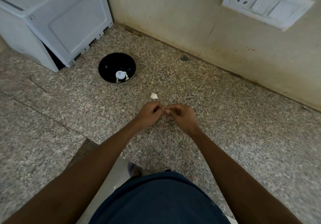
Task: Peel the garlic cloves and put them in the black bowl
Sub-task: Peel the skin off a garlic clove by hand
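Speckled granite counter (pixel 225 119), round glossy black bowl (pixel 116 68), left hand (pixel 150 113) and right hand (pixel 183 117) pinching 1 small clove (pixel 165 111)

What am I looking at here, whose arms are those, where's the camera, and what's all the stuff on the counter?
This is one picture from a camera worn on a person's head, looking forward and down, so the two bare arms reaching in from below are the wearer's own. There is no machine. The left hand and right hand meet above a speckled stone counter, fingers curled together around something small, too hidden to see clearly, probably a garlic clove being peeled. Just beyond the hands a white piece of garlic lies on the counter. Further back on the left sits the black bowl, with pale pieces at its bottom. Behind it stands a white appliance, and a white socket panel is on the wall.
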